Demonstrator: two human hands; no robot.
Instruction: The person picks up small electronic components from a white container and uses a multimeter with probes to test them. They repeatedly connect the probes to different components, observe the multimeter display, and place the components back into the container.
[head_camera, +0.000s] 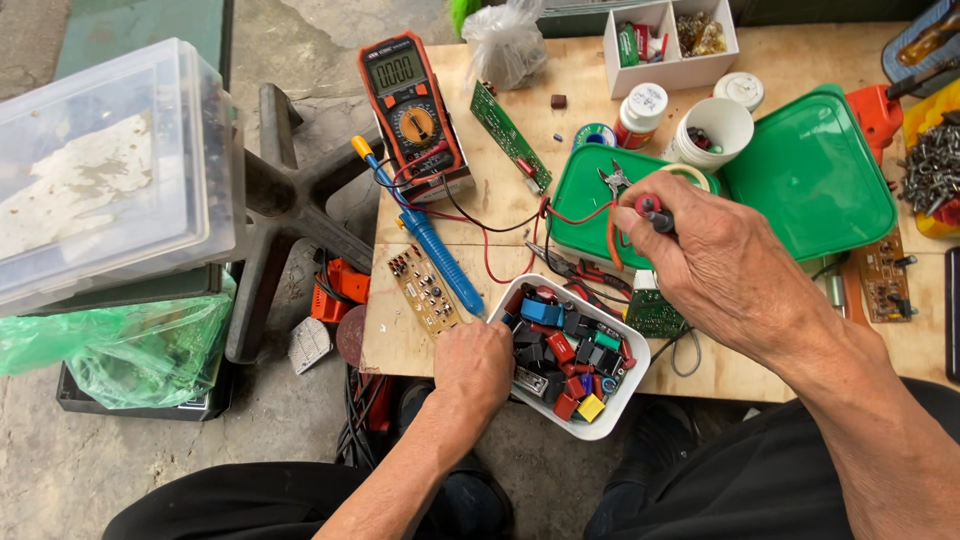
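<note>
Head view of a component-testing bench, read from left to right. Well to the left of both hands stands a clear plastic storage bin (110, 170) above a green plastic bag (120, 345). Up and to the left of the left hand stands an orange digital multimeter (412, 115), its red and black leads trailing toward the right hand; a blue desoldering pump (430, 245) and a small tan circuit board (424, 290) lie just above the left hand. The left hand (472, 368) rests closed at the near-left corner of the white tray of assorted capacitors and relays (572, 358), steadying it. The right hand (718, 262), above and to the right of the tray, grips the multimeter probes (652, 213) in curled fingers over a green circuit board (655, 312) that lies partly under the palm, beside the tray. Beyond it lie a green plastic lid (812, 170) and a white cup (714, 128). The step in hand appears to be probing; the next move calls for steady tip contact while the tray is held firm.
</note>
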